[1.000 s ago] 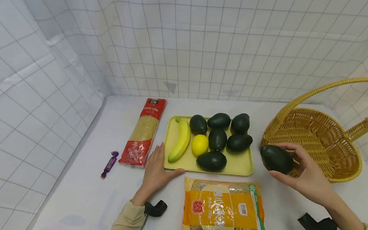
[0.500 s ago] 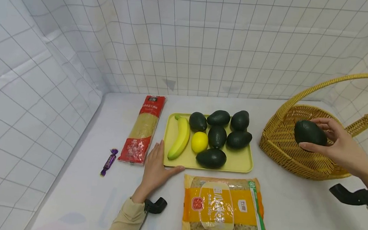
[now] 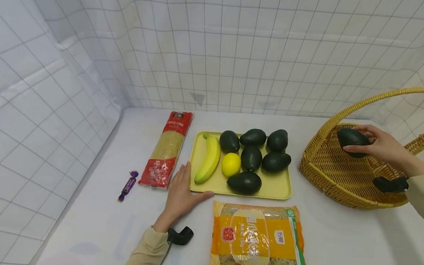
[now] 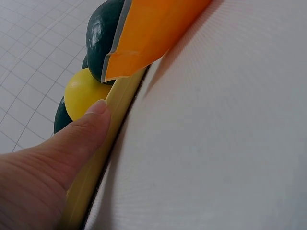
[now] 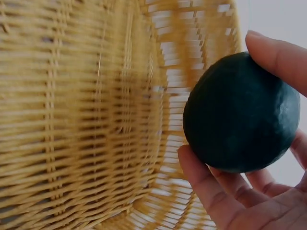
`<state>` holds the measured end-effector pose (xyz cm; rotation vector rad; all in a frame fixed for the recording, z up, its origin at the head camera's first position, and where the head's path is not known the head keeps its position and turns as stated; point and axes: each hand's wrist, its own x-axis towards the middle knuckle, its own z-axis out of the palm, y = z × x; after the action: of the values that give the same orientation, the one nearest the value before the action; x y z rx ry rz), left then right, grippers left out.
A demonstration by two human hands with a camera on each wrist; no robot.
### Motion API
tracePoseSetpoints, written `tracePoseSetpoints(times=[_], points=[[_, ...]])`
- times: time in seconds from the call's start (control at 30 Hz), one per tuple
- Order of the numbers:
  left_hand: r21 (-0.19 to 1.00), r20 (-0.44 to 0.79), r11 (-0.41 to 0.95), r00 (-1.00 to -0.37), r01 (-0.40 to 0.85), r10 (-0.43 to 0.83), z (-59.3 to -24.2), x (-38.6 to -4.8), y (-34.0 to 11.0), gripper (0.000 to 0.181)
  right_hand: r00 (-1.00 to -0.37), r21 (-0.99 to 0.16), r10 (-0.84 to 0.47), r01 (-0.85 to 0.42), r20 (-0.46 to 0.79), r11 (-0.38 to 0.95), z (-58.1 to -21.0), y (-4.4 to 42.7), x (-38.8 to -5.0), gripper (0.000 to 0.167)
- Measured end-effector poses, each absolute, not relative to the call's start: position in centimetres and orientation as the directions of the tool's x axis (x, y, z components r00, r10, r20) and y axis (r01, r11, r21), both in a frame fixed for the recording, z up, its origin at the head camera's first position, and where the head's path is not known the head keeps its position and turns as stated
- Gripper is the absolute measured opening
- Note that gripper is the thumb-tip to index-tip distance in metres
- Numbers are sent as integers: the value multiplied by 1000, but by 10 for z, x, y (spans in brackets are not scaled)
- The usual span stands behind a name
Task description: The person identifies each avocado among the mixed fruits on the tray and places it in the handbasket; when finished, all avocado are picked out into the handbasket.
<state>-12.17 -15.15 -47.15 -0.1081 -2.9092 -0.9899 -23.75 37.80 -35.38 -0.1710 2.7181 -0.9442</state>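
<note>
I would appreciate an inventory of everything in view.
tray: one, yellow, on table
table: one, white, underneath
avocados: six, dark green, on tray
banana: one, yellow-green, on tray
lemon: one, yellow, on tray
noodle pack: one, red, left of tray
candy: one, purple, far left
bag: one, orange, near side of tray
basket: one, golden, right of tray
held avocado: one, dark green, over basket
backdrop: one, white-grey, behind table
wrist mounts: two, black, at wrists
sleeves: two, beige, on arms
left hand: one, bare, touching tray
right hand: one, bare, holding avocado
</note>
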Motion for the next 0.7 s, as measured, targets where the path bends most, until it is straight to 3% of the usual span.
tracePoseSetpoints(times=[0.2,0.43,0.7], points=[[605,93,791,-995,93,45,-471,-122,-152,117,-960,-614,-193,-29,-203,789,-370,386,-252,80],[604,95,791,-994,94,46,-471,-122,-153,116,-953,-601,-268,-134,-139,788,-387,385,-262,70],[605,92,790,-994,96,51,-471,-123,-153,116,-958,-554,-253,-138,-137,821,-389,382,-264,75]])
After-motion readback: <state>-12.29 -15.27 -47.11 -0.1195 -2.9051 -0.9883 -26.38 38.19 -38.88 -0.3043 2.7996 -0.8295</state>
